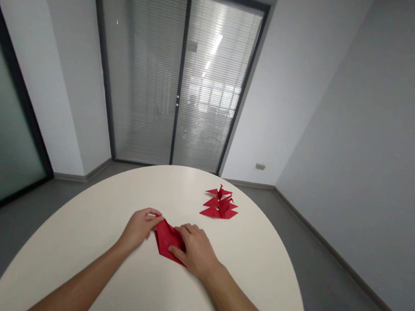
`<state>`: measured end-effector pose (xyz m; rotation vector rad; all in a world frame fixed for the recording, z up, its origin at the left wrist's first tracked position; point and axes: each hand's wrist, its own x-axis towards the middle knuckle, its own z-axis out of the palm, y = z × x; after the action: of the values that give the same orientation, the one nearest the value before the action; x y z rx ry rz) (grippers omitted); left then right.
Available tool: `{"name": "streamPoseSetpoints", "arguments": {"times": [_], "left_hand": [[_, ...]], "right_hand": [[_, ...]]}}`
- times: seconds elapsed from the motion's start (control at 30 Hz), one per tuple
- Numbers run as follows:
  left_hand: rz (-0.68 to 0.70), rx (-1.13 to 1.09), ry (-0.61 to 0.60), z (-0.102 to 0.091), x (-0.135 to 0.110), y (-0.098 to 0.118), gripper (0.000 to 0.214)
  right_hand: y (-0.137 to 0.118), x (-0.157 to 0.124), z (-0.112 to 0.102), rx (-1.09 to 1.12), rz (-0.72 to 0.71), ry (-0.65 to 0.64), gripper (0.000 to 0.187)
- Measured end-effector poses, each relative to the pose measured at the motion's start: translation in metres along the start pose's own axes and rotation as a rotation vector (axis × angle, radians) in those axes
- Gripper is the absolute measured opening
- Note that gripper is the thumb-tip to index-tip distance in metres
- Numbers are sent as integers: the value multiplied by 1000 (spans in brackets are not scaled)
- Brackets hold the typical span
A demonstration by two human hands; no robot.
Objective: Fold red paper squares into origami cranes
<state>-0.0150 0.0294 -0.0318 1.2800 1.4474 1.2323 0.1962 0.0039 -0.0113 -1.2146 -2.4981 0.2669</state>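
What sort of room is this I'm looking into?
Probably a small office or meeting room: a pale, round-edged table, tall dark-framed glass panels with blinds, and plain light walls suggest it.

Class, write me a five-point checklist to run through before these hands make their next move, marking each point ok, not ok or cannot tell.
1. Left hand at the upper-left corner of the red paper: ok.
2. Right hand on the paper's right part: ok.
3. Paper apart from the red folded figures farther back on the table: ok.
4. Whole paper in sight: not ok, the right hand covers part of it.
5. Edges aligned beneath the right hand: cannot tell, hidden.
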Motion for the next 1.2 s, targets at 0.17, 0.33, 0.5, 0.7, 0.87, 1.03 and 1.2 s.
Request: {"name": "streamPoseSetpoints", "arguments": {"times": [0.17,0.33,0.5,0.7,0.87,1.03,1.2], "left_hand": [[-79,-58,-61,-13,9,-5,44],[181,69,80,-14,9,-5,35],[481,424,-115,9,-14,-5,42],[584,844,-378,25,-31,-22,51],[516,1033,-394,21,-29,-16,52],[480,1056,-348,18,-26,-13,56],[462,1061,-333,16,-24,-21,57]], "right_hand": [[0,0,-2,-14,-10,-9,50],[-1,1,-5,-51,-19,-13,39],[2,1,-3,-82,5,-16,30],[3,1,-5,-47,-22,-36,27],[0,-3,-7,10,-71,-95,34],[3,-11,-1,34,-47,-277,62],[6,-14,1,66,45,-407,75]]}}
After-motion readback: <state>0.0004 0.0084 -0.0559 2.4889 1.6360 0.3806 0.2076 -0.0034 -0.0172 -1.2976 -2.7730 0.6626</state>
